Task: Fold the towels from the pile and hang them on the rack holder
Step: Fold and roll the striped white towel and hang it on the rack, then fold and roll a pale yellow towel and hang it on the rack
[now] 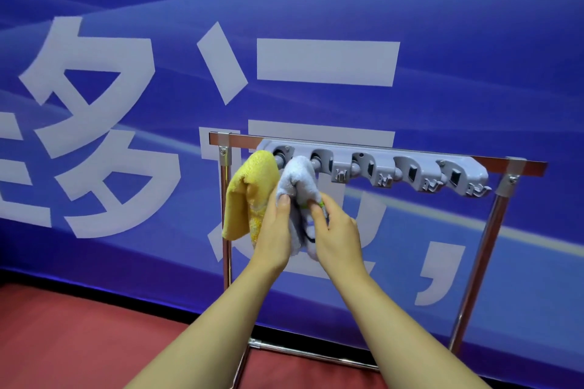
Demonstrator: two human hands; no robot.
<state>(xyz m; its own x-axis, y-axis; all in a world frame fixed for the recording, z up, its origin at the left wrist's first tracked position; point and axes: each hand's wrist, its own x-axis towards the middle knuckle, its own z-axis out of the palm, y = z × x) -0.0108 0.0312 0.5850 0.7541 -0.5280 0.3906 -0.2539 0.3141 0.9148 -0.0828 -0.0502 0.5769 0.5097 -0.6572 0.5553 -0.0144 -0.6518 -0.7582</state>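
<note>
Nearest you lies the red floor (79, 341), with the rack's chrome foot bar (303, 354) crossing it under your forearms. Your left hand (275, 230) lies against the left side of the grey towel (298, 186), thumb up along the cloth, fingers hidden behind it, so you cannot tell whether it grasps. Your right hand (338, 230) pinches the towel's right fold. The towel hangs long axis vertical from the rack holder (410, 167), at its second clip from the left. A yellow towel (249, 196) hangs just beside it on the first clip, touching your left hand. The three clips to the right are bare. Behind stands the blue banner (442, 41).
</note>
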